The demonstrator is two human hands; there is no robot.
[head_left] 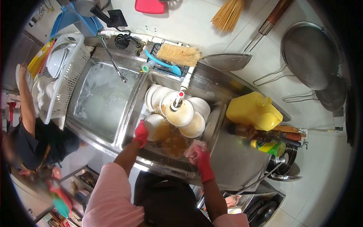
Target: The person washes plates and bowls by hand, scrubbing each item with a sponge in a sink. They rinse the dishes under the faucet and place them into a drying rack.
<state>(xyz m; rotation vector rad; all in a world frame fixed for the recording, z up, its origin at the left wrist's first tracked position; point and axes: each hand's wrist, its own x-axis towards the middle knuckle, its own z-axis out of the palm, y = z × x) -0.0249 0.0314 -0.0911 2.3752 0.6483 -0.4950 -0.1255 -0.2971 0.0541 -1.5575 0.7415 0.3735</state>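
Note:
My left hand [141, 134], in a red rubber glove, grips the left rim of a white plate [153, 128] low in the right sink basin [216, 133]. In my right hand [203, 162], gloved the same way, a crumpled pink cloth [195, 150] is bunched at the basin's front right. Several white plates lie fanned out toward the back, among them one soiled plate [180, 114] under the faucet [179, 99]. Brownish, foamy water [174, 144] lies between my hands. My left fingertips are partly hidden by the glove and the plate's edge.
The left basin [104, 96] holds cloudy water under a metal spout [118, 70]. A white basket of dishes [68, 75] stands left, beside a co-worker's arm [27, 100]. On the right lie a yellow jug [254, 110] and a green-yellow bottle [270, 147]. Strainers [310, 49] hang on the wall.

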